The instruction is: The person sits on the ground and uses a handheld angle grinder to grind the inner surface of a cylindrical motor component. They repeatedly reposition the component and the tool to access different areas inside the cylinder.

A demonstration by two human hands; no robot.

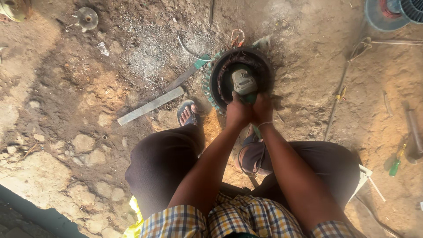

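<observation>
A round motor stator (pixel 241 76) with dark windings lies on the dirt ground in front of me. A green and grey angle grinder (pixel 244 82) reaches into its middle. My left hand (pixel 238 112) and my right hand (pixel 263 108) sit side by side, both closed around the grinder's body at the stator's near rim. A thin band circles my right wrist. My knees in dark trousers flank my arms, and my sandalled foot (pixel 188 113) rests left of the stator.
A flat metal bar (pixel 150 105) and a long file (pixel 187 75) lie to the left. A green-handled screwdriver (pixel 395 165) lies at right, near a cable (pixel 337 105). Fan parts (pixel 390 12) sit at the top right, another part (pixel 87 18) at top left.
</observation>
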